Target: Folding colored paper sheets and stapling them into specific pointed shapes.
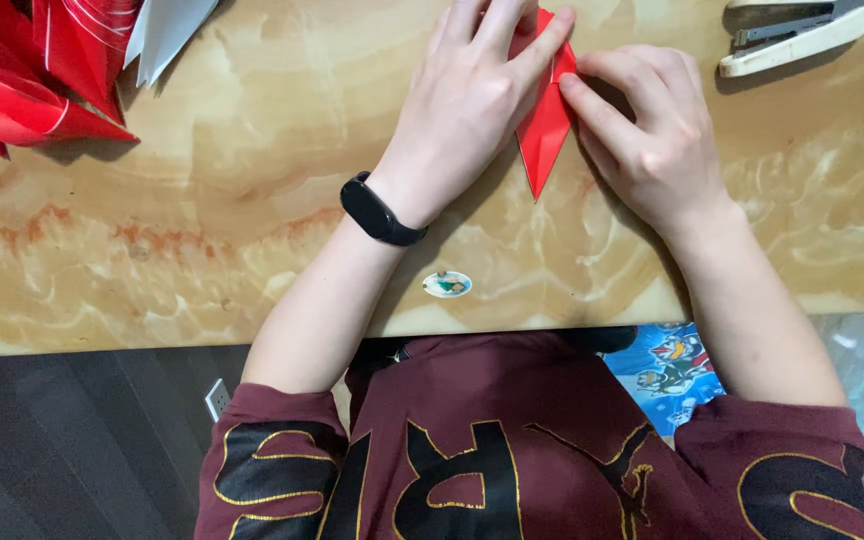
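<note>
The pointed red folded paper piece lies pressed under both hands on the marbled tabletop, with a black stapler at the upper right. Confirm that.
Wrong in one respect: the stapler is cream-white, not black, as the head view shows. The pointed red folded paper piece is pressed under both hands.

Marbled tan table [202, 220]. Far left: heap of folded red paper pieces [32, 70], one white paper piece [167, 30] beside it. Far right: cream stapler [802, 35]. Near edge, centre: small oval sticker [447, 285]. Below the table, right: blue cartoon-print fabric [667, 372].
</note>
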